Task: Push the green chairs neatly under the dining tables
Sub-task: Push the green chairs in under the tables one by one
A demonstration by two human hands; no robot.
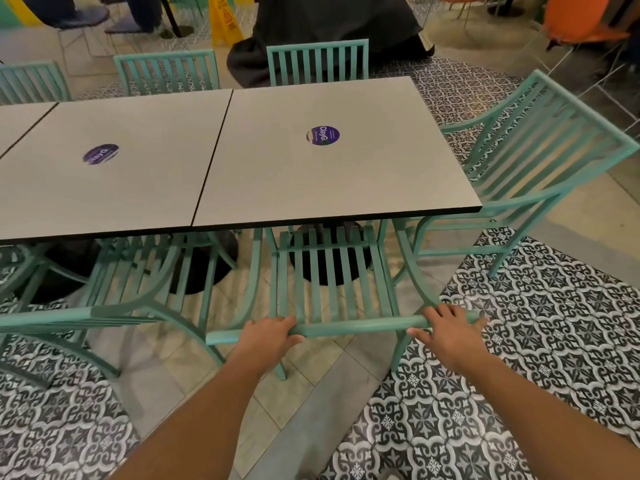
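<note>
1. While both hands sat on the top rail of the middle green chair [334, 271], the step in hand looked to be the last stretch of the push, since the seat already lay partly beneath the near edge of the counter [346, 174].
2. To finish it well, I judged that equal pressure from both sides would keep the chair square to that edge; a harder shove from one hand would swing it toward a neighbour.
3. The left hand [268, 336] gripped the rail, its fingers [285, 320] curled over the top and the thumb beneath.
4. The right hand [450, 332] lay flatter, its fingers spread over the rail's right end, pressing more than clasping.
5. A slow, level push seemed wise: the legs stood where plain floor meets patterned tile, and I could not tell whether that joint would catch them.
6. The chair was mint green, with slatted seat and back, curved arms and slim legs.
7. Another chair [540, 161] stood angled off the counter's right corner, well out, and one at the left [114, 299] also stuck out, so both likely remained to be done.
</note>
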